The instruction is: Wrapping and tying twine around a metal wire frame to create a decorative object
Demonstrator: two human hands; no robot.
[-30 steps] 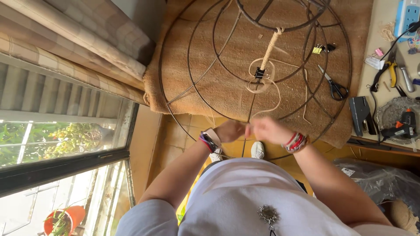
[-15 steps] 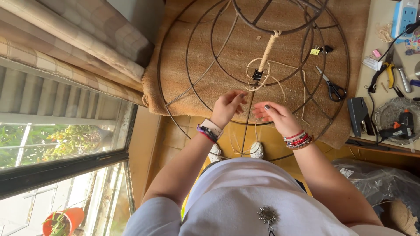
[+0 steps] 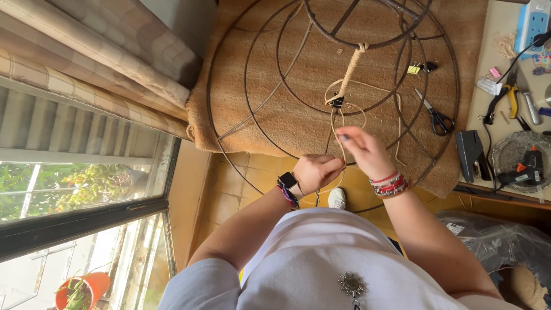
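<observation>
Head cam, looking straight down. Round wire frame (image 3: 252,103) of concentric rings and spokes lies on a brown coir mat (image 3: 304,69). 1 spoke (image 3: 349,72) is wrapped in jute twine from the inner ring down to a black binder clip (image 3: 336,102).

Loose twine (image 3: 337,123) trails from the clip toward the person, with slack loops beside it on the mat.

Left hand (image 3: 314,171): curled into a fist, closed around the twine, just below the frame's outer ring. Smartwatch and bracelets on that wrist.

Right hand (image 3: 363,150): fingers drawn together, pinching the twine above the left hand; strand runs taut from here up to the clip. Beaded bracelets on the wrist.

Scissors (image 3: 436,117) lie on the mat inside the frame, right of the hands. Yellow and black binder clips (image 3: 420,68) sit further up. Side table (image 3: 499,74) at right holds pliers (image 3: 506,97), stapler (image 3: 472,154), glue gun (image 3: 525,169).
</observation>
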